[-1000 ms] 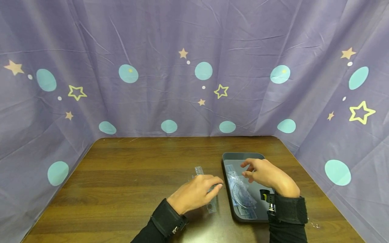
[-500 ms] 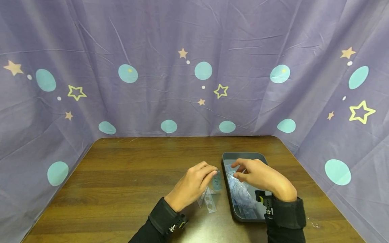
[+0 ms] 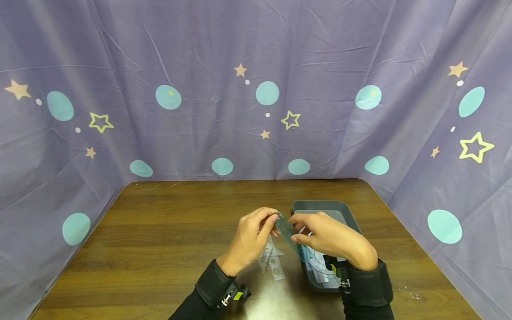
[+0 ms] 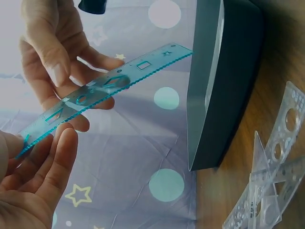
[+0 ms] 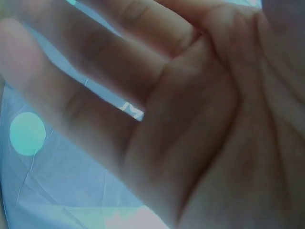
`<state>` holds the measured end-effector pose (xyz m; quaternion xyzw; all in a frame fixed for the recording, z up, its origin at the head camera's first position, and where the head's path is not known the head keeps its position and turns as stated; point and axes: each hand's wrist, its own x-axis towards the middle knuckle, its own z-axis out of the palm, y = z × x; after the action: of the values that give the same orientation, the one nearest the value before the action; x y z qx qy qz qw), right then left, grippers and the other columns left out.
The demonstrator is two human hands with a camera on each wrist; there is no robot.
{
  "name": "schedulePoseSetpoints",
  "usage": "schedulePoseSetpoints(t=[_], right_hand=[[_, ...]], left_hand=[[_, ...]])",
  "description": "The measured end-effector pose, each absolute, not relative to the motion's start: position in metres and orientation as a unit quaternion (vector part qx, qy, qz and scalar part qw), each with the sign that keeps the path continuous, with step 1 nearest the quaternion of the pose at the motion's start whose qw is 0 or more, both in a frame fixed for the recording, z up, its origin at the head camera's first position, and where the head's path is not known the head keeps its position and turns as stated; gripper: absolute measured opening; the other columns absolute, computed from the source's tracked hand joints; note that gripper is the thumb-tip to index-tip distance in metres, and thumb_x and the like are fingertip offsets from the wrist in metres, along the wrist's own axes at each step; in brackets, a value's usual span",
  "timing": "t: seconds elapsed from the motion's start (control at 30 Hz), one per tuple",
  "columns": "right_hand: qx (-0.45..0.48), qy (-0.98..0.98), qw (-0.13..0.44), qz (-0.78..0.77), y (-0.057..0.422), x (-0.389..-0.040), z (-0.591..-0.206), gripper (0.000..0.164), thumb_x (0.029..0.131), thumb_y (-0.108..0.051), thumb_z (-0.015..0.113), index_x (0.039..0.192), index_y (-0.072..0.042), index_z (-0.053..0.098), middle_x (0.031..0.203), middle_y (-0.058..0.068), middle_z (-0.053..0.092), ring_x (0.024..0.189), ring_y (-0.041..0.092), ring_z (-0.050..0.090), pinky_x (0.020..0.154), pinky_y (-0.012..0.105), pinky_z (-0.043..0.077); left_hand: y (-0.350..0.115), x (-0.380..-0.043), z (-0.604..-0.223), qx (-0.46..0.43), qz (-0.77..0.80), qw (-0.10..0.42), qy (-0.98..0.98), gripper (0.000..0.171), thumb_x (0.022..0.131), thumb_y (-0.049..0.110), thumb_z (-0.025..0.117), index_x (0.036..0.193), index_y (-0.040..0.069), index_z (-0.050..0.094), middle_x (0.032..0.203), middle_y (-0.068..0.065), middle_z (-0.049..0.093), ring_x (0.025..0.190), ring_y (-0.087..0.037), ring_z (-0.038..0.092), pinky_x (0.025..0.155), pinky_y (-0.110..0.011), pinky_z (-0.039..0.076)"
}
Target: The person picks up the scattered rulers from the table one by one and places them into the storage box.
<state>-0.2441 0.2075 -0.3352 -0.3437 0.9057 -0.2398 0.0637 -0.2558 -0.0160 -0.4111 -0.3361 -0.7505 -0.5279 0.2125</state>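
Observation:
My left hand (image 3: 249, 236) pinches one end of a translucent teal stencil ruler (image 4: 102, 90) between thumb and fingers. The ruler is raised above the table and tilted, with cut-out shapes and one wavy edge. My right hand (image 3: 335, 236) is beside its free part. In the left wrist view, the right fingers (image 4: 102, 59) lie behind the ruler, while the right thumb stays apart from it. The right wrist view shows mostly the palm with loosely bent fingers. Left on the table below are a clear set square (image 3: 265, 258) and a clear stencil ruler (image 3: 276, 268).
A dark grey tray (image 3: 306, 205) stands at the right, holding a clear protractor (image 3: 318, 265) and other clear pieces, partly hidden by my right hand. Small bits (image 3: 412, 293) lie right of the tray. A purple patterned curtain (image 3: 200, 111) surrounds the wooden table (image 3: 172, 240).
My left hand has picked up the teal ruler from the table and raised it. My right hand has moved left from over the tray to the ruler.

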Motion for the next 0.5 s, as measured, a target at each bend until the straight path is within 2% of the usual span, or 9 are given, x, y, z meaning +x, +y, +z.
schedulePoseSetpoints(t=[0.27,0.4,0.5], right_hand=[[-0.355,0.902,0.029,-0.243,0.2061,-0.2444,-0.3356,0.006,0.102,-0.011,0.074,0.106,-0.015,0.072,0.099,-0.007,0.077,0.086,0.006,0.072,0.068,0.024,0.056],[-0.357,0.900,0.023,-0.249,0.2061,-0.2445,-0.3352,0.011,0.102,-0.007,0.072,0.097,-0.016,0.070,0.087,-0.010,0.073,0.075,0.003,0.065,0.062,0.023,0.051],[-0.350,0.902,0.024,-0.252,0.2071,-0.2448,-0.3344,0.014,0.102,-0.006,0.071,0.094,-0.017,0.068,0.081,-0.012,0.069,0.071,0.002,0.061,0.060,0.023,0.049]], left_hand=[[-0.0151,-0.2556,-0.4096,-0.327,-0.547,0.209,-0.742,0.017,0.112,0.011,0.059,0.112,0.000,0.072,0.086,-0.010,0.074,0.069,-0.015,0.074,0.064,-0.031,0.065],[-0.0152,-0.2550,-0.4100,-0.327,-0.551,0.203,-0.740,0.018,0.112,0.012,0.059,0.113,0.000,0.072,0.086,-0.010,0.074,0.070,-0.016,0.074,0.064,-0.037,0.065],[-0.0149,-0.2550,-0.4105,-0.321,-0.552,0.195,-0.744,0.019,0.113,0.011,0.057,0.115,0.000,0.072,0.087,-0.010,0.074,0.071,-0.017,0.074,0.065,-0.036,0.066]])
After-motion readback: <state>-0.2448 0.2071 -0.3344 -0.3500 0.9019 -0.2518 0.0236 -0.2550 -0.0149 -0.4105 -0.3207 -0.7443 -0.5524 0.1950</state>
